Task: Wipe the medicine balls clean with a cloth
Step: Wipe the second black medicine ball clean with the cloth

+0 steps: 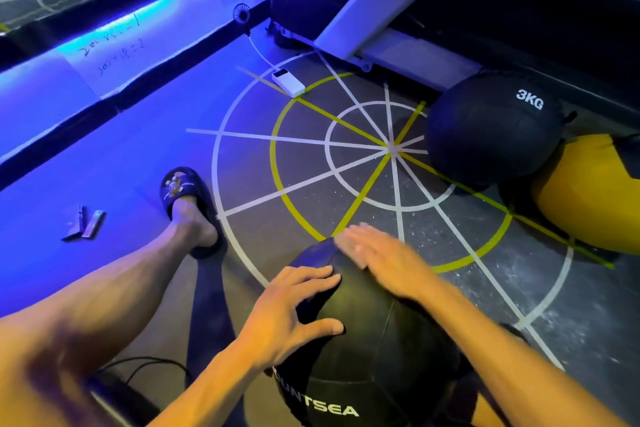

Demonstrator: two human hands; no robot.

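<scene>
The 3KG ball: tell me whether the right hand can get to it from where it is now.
Probably yes, with a stretch. The right hand lies flat on the near black ball, holding nothing, and only bare marked floor lies between it and the 3KG ball. The yellow ball sits off to the side.

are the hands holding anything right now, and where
No cloth is held. The left hand and right hand rest with spread fingers on top of the near medicine ball.
</scene>
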